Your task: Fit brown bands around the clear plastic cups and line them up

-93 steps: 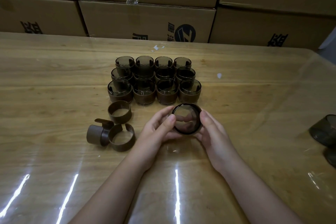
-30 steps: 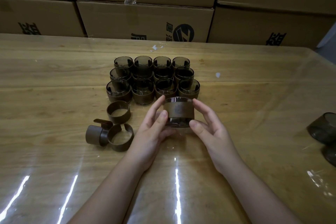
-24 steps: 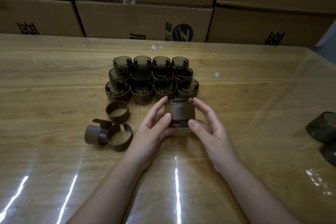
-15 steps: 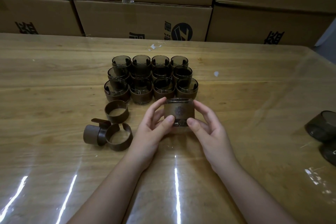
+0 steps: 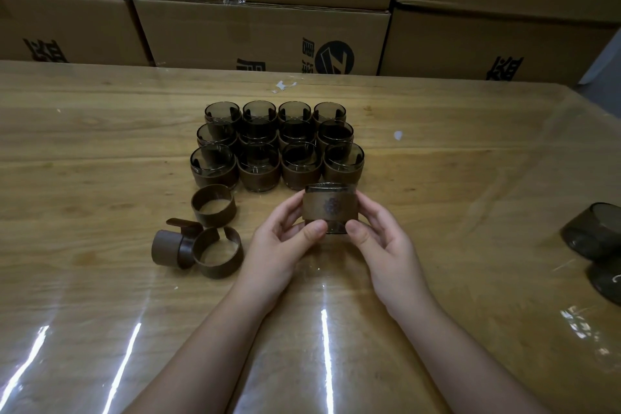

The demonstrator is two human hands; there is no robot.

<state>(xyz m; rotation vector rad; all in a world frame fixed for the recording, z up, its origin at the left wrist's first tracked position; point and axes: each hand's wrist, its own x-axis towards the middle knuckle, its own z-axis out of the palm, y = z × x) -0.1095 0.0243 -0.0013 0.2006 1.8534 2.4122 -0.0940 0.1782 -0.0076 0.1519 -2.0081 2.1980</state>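
A clear cup with a brown band [image 5: 330, 207] around it is held upright between both hands, just in front of the banded cups' nearest row. My left hand [image 5: 280, 239] grips its left side, thumb under the band's lower edge. My right hand [image 5: 381, 239] grips the right side, thumb at the cup's bottom. Several banded cups [image 5: 279, 148] stand in rows behind it. Three loose brown bands lie to the left: one upright ring [image 5: 213, 204], one open ring [image 5: 217, 252], and one on its side [image 5: 168, 248].
Two dark bare cups [image 5: 593, 232] lie on their sides at the table's right edge. Stacked cardboard boxes [image 5: 262, 33] line the far side of the glossy wooden table [image 5: 100, 151]. A small white scrap [image 5: 398, 135] lies right of the rows.
The cup was turned from facing me to upright, band showing. Both hands have moved it slightly forward toward the front row and shifted their thumbs to its lower edge.
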